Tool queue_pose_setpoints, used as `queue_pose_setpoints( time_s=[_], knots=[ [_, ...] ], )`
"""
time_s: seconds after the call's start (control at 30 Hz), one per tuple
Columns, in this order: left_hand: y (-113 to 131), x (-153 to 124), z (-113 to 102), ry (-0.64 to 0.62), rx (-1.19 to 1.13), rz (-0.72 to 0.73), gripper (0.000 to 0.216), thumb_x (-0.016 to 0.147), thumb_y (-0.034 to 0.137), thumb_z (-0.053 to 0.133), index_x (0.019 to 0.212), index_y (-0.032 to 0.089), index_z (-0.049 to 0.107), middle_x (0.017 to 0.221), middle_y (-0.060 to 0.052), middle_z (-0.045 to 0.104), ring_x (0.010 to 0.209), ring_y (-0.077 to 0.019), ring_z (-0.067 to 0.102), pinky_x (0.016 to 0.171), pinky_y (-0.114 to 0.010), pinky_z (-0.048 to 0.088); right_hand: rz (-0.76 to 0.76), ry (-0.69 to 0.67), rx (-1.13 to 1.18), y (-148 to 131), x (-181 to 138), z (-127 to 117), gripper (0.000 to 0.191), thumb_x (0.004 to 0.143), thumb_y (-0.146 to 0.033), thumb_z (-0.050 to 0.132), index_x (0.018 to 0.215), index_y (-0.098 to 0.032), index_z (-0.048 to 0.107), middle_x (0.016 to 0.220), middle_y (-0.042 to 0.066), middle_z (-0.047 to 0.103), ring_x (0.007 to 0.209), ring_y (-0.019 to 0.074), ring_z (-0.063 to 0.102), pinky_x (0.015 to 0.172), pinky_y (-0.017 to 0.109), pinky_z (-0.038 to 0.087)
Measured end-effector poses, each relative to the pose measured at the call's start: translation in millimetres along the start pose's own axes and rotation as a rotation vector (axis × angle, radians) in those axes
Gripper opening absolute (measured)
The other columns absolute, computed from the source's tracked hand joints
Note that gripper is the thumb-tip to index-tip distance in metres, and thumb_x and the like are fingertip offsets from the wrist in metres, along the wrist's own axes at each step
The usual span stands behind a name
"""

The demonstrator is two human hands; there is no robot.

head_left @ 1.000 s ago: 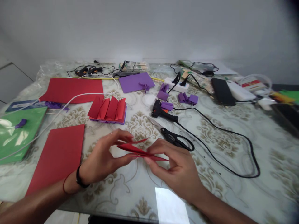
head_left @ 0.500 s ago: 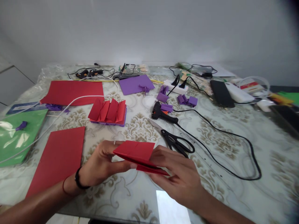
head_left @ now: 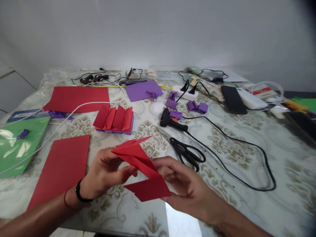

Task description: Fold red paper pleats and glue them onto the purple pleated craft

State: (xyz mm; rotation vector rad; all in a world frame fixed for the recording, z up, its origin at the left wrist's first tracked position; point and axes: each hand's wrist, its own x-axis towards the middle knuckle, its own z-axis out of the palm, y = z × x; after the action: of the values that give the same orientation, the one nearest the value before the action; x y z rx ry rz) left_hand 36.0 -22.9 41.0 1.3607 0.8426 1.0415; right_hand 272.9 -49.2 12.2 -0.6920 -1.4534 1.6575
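A folded piece of red paper (head_left: 150,189) is held up over the near middle of the table, its folds spread partly apart. My left hand (head_left: 108,171) pinches its left end between thumb and fingers. At the other end, my right hand (head_left: 182,187) has its fingers curled round the right side; some fingertips are hidden behind the paper. Beyond them lies a stack of folded red pieces (head_left: 113,118) on purple ones. A flat red sheet (head_left: 63,164) lies left of my left hand. Scissors (head_left: 185,148) with black handles rest just past my right hand.
A black glue gun (head_left: 171,120) lies beyond the scissors, its cord looping right. Purple paper pieces (head_left: 197,107) sit by a white power strip (head_left: 185,92). A larger red sheet (head_left: 79,98), a purple sheet (head_left: 143,90) and a green packet (head_left: 22,144) lie around, with a white cable (head_left: 61,125) crossing left.
The red paper has gone from pressed nearly flat to opened out, its lower flap now spread downward. My right hand has shifted slightly right, and my left hand slightly left.
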Motion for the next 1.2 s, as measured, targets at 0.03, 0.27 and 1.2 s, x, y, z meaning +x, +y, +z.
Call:
queue_pose_setpoints(
  time_s=[0.03,0.27,1.2],
  knots=[
    [-1,-1,0,-0.028,-0.005,0.016,0.012,0.086,0.032,0.085,0.08,0.021,0.084,0.071,-0.003,0.077,0.066,-0.0175,0.068,0.069,-0.029,0.059,-0.01,0.031,-0.023,1,1,1,0.045,0.09,-0.025,0.08,0.134,-0.033,0.071,0.099,0.004,0.08,0.094,0.019,0.077,0.091,0.033,0.06],
    [-8,-11,-2,-0.097,-0.07,0.036,0.008,0.081,0.028,0.089,0.089,0.027,0.086,0.084,-0.004,0.079,0.076,-0.0182,0.071,0.071,-0.027,0.058,-0.183,0.142,-0.077,8,9,11,0.015,0.087,-0.027,0.085,0.101,-0.026,0.081,0.086,0.004,0.08,0.074,0.0171,0.073,0.071,0.029,0.059],
    [-24,-14,18,0.058,0.066,-0.105,0.008,0.084,0.025,0.084,0.09,0.021,0.085,0.087,-0.002,0.083,0.08,-0.0205,0.076,0.08,-0.029,0.06,0.12,0.354,0.007,3,15,18,0.026,0.077,-0.033,0.088,0.073,-0.021,0.066,0.065,-0.003,0.059,0.057,0.0128,0.05,0.054,0.025,0.045]
  ],
)
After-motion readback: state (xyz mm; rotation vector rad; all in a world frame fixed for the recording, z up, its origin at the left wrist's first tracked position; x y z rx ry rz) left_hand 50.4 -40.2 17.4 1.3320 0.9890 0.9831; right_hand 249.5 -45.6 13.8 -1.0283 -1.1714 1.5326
